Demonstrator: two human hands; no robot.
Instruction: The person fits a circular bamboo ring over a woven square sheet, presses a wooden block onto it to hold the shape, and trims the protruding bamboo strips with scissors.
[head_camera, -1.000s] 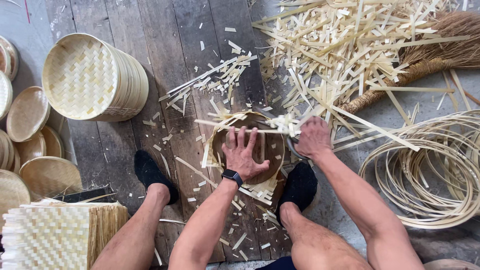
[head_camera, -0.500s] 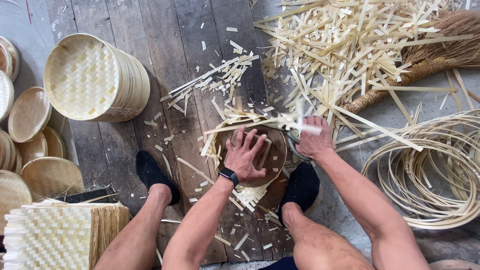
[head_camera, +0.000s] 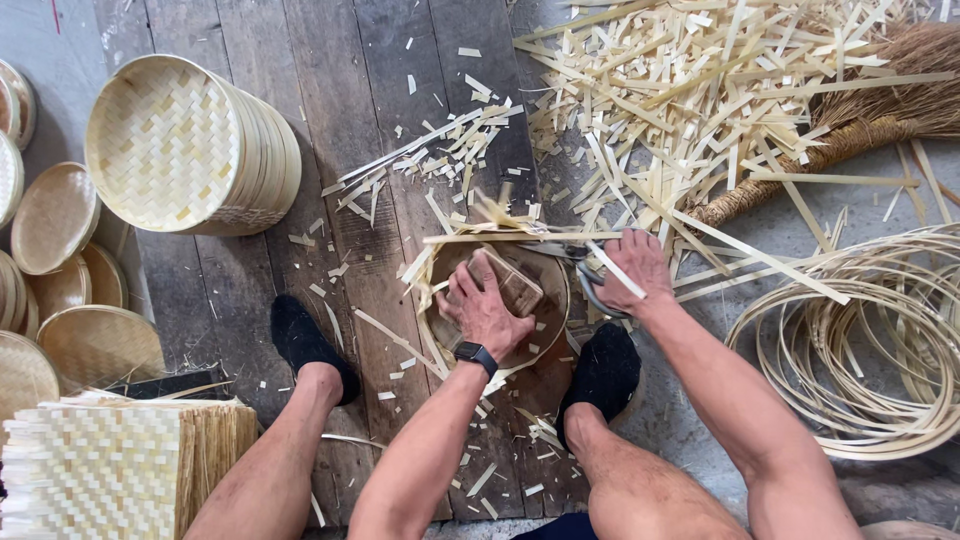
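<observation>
Now left hand (head_camera: 487, 305) presses block (head_camera: 512, 282) into round tray (head_camera: 545, 330).

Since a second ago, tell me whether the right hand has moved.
Yes. The right hand has shifted slightly up and right, away from the right foot.

Head-worn, looking steeply down, close above the round tray (head_camera: 545, 300) on plank flooring (head_camera: 330, 120); single view, nothing shared.
</observation>
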